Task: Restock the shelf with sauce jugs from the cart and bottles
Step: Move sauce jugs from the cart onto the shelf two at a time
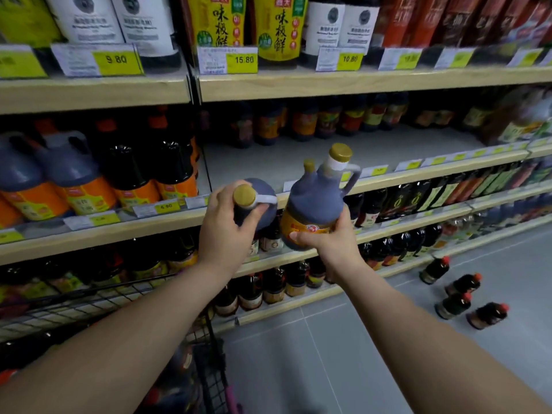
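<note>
At centre frame, a person's left hand (pixel 224 231) clasps a dark, gold-capped sauce jug (pixel 264 197) by its shoulder while the right hand (pixel 328 242) grips a second jug (pixel 313 201), tilted, at its base, before the half-bare middle shelf (pixel 373 149). Four bottles (pixel 463 285) sit on the floor, lower right.

Dim, bluish light; shelf (pixel 343 156) back in shadow; edges bowed; soft blur, worst on far-right bottles (pixel 507 177).
</note>
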